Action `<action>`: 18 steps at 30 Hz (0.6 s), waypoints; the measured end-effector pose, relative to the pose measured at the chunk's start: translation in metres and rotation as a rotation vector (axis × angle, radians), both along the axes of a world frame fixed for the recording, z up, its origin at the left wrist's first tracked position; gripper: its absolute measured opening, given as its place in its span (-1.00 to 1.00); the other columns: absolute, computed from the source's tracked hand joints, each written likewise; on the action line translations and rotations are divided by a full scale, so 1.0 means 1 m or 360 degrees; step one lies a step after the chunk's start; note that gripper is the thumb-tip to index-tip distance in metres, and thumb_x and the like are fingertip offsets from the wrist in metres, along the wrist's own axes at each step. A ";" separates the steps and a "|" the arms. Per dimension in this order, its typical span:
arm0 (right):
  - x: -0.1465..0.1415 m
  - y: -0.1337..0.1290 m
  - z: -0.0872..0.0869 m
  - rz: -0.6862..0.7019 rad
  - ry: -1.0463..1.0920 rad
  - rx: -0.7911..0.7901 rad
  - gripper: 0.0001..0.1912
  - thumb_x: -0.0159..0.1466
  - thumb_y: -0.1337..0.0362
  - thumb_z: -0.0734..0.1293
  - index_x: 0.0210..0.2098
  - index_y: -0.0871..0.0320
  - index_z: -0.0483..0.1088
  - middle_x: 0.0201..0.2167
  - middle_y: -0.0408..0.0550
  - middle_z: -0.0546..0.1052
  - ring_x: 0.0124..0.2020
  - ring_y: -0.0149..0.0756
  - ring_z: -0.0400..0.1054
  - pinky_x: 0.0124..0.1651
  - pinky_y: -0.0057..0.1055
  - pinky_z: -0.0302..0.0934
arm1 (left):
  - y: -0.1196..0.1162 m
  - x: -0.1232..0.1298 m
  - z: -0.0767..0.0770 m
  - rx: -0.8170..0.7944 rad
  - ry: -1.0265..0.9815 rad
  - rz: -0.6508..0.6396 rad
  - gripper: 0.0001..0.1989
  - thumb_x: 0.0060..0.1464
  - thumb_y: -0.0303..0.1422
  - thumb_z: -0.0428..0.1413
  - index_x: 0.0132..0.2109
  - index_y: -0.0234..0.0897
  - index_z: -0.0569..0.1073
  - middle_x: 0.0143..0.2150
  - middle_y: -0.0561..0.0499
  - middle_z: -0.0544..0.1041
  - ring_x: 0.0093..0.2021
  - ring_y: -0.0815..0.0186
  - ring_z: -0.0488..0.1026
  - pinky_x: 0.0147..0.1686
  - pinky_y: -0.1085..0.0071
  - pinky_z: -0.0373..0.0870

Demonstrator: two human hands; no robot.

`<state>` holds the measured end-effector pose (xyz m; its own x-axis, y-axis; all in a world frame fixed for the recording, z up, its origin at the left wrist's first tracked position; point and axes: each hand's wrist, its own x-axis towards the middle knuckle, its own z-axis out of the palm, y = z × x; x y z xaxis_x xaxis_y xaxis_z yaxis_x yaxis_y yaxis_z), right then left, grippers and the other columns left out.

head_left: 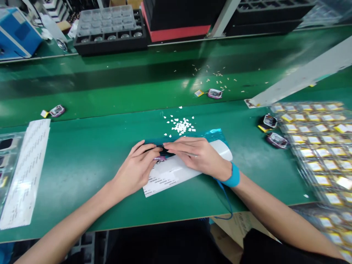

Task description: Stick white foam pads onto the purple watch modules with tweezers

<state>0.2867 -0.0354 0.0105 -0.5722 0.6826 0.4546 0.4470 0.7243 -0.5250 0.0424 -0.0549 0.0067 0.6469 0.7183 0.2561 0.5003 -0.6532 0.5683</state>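
My left hand [139,167] pinches a small purple-rimmed device [160,158], mostly covered by the fingers. From the other side my right hand [199,154] meets it, fingers together at a dark part near the left fingertips. What those fingers pinch, if anything, is hidden. A blue wrist strap [233,175] with a cord circles the right wrist. Beneath both hands lies a white printed backing sheet [162,183], curled up at its right end. Shiny blue film [216,135] shows just behind it. Small white pieces [182,126] are scattered beyond the fingers.
Clear trays of yellow-edged batteries [313,154] stand at right, near two opened purple and black devices [277,140]. Another printed sheet [26,176] lies at left. Two devices with batteries attached rest farther back. A white post [299,73] slants down at right. Black trays [110,40] line the shelf.
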 end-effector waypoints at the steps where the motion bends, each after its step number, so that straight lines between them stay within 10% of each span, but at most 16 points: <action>1: 0.000 -0.001 0.001 0.0008 0.0006 0.0053 -0.70 0.41 0.44 0.28 0.04 0.09 0.56 -0.02 -0.06 0.66 -0.08 -0.24 0.60 -0.08 -0.23 0.57 | 0.001 0.000 0.000 0.0014 0.0023 -0.0007 -0.71 0.33 -0.55 -0.04 0.07 -0.25 0.48 0.13 -0.14 0.61 0.21 0.09 0.47 0.35 -0.17 0.22; 7: 0.003 -0.007 0.024 -0.0318 0.0364 0.0288 -0.63 0.39 0.45 0.34 0.08 -0.08 0.53 -0.04 -0.14 0.66 -0.09 -0.19 0.61 -0.11 -0.18 0.59 | -0.003 -0.006 0.017 0.0319 -0.0201 -0.0187 -0.74 0.24 -0.57 0.07 -0.05 -0.15 0.52 0.06 -0.05 0.67 0.12 0.10 0.57 0.32 -0.11 0.30; 9: 0.003 -0.011 0.031 -0.0328 0.0300 0.0340 -0.58 0.37 0.46 0.36 0.10 -0.15 0.52 -0.01 -0.17 0.64 -0.09 -0.16 0.61 -0.15 -0.17 0.61 | -0.006 -0.009 0.027 0.0213 -0.0636 0.0080 -0.80 0.29 -0.49 0.09 -0.04 -0.10 0.50 0.00 -0.01 0.69 0.03 0.14 0.62 0.21 -0.03 0.44; 13: 0.001 -0.019 0.036 -0.0204 0.0189 0.0508 -0.52 0.33 0.51 0.40 0.15 -0.07 0.48 0.03 -0.11 0.61 -0.11 -0.18 0.61 -0.12 -0.23 0.61 | 0.000 -0.006 0.041 -0.0806 -0.1350 0.0752 -0.90 0.33 -0.36 0.10 -0.08 -0.20 0.50 -0.23 -0.05 0.68 -0.19 0.22 0.63 -0.08 0.24 0.56; 18: -0.001 -0.024 0.035 -0.0047 0.0145 0.0464 -0.54 0.31 0.49 0.44 0.13 -0.03 0.50 0.06 -0.12 0.60 -0.09 -0.24 0.61 -0.02 -0.32 0.59 | 0.008 0.002 0.038 -0.1843 -0.1667 0.0660 -0.91 0.12 -0.41 0.18 -0.28 -0.34 0.56 -0.31 -0.12 0.66 -0.34 0.24 0.56 -0.21 0.29 0.56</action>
<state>0.2861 -0.0593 0.0451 -0.5022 0.5317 0.6820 0.4307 0.8376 -0.3359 0.0446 -0.0469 0.0445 0.2676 0.9021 -0.3385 -0.3806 0.4217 0.8230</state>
